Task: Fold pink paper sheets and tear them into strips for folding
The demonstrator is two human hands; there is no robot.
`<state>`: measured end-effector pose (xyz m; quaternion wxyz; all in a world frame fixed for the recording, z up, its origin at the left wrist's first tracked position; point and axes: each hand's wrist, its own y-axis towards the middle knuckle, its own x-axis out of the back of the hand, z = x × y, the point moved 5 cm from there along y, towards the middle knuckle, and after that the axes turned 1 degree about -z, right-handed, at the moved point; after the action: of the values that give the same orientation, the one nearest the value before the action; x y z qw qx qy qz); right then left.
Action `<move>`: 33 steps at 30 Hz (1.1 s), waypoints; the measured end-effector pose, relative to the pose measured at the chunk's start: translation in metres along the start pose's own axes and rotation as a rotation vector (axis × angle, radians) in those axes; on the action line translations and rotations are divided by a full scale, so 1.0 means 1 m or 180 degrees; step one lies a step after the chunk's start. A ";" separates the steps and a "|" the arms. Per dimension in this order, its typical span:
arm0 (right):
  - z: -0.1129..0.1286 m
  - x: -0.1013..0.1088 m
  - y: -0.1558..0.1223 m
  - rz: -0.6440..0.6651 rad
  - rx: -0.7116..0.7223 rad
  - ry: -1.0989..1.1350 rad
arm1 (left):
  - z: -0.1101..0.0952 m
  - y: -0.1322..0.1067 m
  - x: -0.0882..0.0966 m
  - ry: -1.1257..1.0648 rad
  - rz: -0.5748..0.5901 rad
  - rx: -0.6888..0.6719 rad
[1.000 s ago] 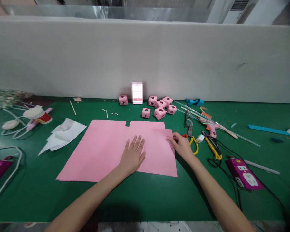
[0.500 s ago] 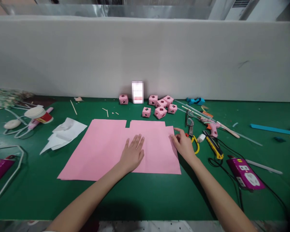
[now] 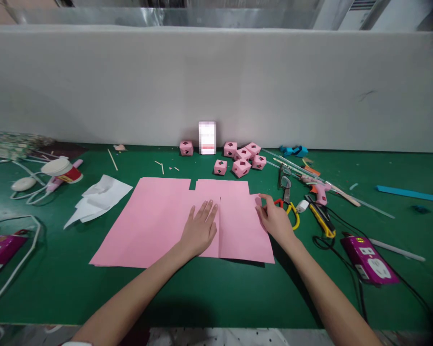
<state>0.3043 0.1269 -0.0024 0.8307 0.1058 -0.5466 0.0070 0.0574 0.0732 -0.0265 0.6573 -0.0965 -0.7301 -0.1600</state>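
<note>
Pink paper [image 3: 147, 221] lies flat on the green table, with notches cut in its far edge and a crease near the middle of its right part. My left hand [image 3: 199, 228] rests palm down on the paper, left of the crease, its fingers spread. At the right edge, my right hand [image 3: 273, 215] pinches the pink sheet between thumb and fingers. That right part stands slightly raised along the crease. Scissors [image 3: 294, 214] with yellow and red handles lie just right of my right hand.
Small pink paper boxes [image 3: 241, 167] and a phone-like bright screen [image 3: 207, 138] stand by the back wall. Right are a pink glue gun [image 3: 321, 192], a utility knife [image 3: 322, 218] and a purple power box [image 3: 370, 259]. Left are white paper [image 3: 97, 199] and a paper cup [image 3: 67, 170].
My right hand has shifted slightly toward me with the sheet's edge, and the crease now shows more sharply as the right part lifts. My left hand stays in place on the paper.
</note>
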 end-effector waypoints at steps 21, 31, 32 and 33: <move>-0.023 0.005 -0.012 0.0379 -0.0745 0.1666 | -0.003 -0.004 0.010 0.0148 -0.0342 -0.0102; -0.023 0.002 -0.044 0.0842 -0.1220 0.2666 | -0.029 -0.051 0.003 0.0094 -0.0150 -0.0485; -0.023 0.001 -0.045 0.0814 -0.1196 0.2638 | -0.029 -0.050 0.001 0.0073 -0.0120 -0.0465; -0.023 -0.001 -0.045 0.0773 -0.1177 0.2606 | -0.029 -0.048 0.000 0.0057 -0.0093 -0.0439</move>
<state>0.3306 0.0871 -0.0196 0.9761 -0.1203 -0.1743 0.0479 0.0674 0.0184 -0.0295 0.6531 -0.1294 -0.7129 -0.2203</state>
